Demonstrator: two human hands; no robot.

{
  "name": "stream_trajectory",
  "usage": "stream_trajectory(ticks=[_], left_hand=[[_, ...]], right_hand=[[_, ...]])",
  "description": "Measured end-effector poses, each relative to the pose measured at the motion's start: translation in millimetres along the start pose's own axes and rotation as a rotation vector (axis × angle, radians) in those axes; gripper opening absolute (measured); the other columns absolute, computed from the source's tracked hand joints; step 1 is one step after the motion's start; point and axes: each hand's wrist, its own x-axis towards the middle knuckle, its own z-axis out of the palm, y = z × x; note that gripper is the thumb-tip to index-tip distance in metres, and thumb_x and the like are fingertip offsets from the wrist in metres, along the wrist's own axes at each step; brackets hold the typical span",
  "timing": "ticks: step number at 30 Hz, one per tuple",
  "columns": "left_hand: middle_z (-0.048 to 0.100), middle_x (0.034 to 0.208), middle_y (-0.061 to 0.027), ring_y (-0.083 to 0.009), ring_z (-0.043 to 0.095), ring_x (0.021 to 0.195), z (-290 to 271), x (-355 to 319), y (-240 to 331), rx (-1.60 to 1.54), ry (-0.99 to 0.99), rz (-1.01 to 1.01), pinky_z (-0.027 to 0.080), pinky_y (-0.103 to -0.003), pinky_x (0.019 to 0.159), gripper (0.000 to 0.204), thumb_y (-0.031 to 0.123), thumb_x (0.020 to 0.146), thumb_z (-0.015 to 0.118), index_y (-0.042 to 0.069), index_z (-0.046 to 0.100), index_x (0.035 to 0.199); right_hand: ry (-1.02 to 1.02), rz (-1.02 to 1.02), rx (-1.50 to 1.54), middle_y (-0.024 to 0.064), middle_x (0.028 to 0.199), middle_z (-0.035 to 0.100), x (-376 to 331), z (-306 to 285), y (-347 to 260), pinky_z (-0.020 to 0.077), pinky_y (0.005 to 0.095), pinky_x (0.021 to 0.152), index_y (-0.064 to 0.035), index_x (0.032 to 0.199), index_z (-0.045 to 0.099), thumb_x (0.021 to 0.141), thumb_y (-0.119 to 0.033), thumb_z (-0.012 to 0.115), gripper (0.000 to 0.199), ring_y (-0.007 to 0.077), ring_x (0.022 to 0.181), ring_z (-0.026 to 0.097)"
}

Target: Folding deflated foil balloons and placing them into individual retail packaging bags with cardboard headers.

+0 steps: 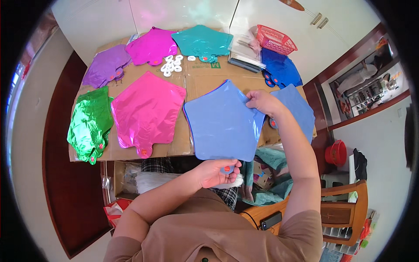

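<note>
A flat, uninflated light-blue foil balloon (222,122) is stretched out over the near edge of the cardboard-topped table. My left hand (214,172) is closed on its bottom tab, which carries a red round sticker. At the balloon's upper right edge, my right hand (262,102) pinches the foil. A darker blue-purple rim shows along its left side and top. Directly left lies a pink foil balloon (148,113), and past it a pile of green foil balloons (89,122). Another light-blue balloon (297,109) lies partly behind my right forearm.
Purple (104,65), magenta (150,46), teal (203,41) and dark blue (281,70) foil balloons line the far side. White rings (171,64) are heaped between them. A red basket (276,39) stands behind a stack of flat packets (246,52). A wooden chair (345,212) stands lower right.
</note>
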Motion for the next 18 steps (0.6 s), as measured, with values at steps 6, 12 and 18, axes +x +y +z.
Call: stream_trajectory(ticks=[6,12,18], left_hand=[[0.055,0.078,0.0005,-0.0107,0.054,0.073,-3,5,-4,0.05,0.03,0.004,0.047,-0.03,0.076,0.018,0.026,0.096,0.058,0.008,0.06,0.095],[0.054,0.079,0.0005,-0.0108,0.053,0.074,-1,8,-7,0.128,0.043,0.03,0.046,-0.03,0.076,0.019,0.027,0.096,0.058,0.008,0.06,0.095],[0.054,0.08,-0.0002,-0.0114,0.053,0.075,-8,12,-10,0.109,0.027,0.06,0.045,-0.029,0.076,0.021,0.029,0.096,0.057,0.008,0.059,0.095]], right_hand=[[0.025,-0.003,-0.248,0.0088,0.087,0.067,3,-5,-29,0.0496,0.0332,0.069,-0.0005,0.099,0.067,0.076,-0.023,0.071,0.032,0.0183,0.077,0.062],[0.122,0.034,-0.364,0.0162,0.104,0.068,47,12,-60,0.0502,0.0375,0.081,0.0026,0.109,0.066,0.082,-0.049,0.065,0.059,0.027,0.093,0.065],[0.311,0.088,-0.59,0.0235,0.107,0.067,60,47,-96,0.0499,0.0408,0.087,0.005,0.104,0.069,0.074,-0.062,0.063,0.074,0.0362,0.099,0.065]])
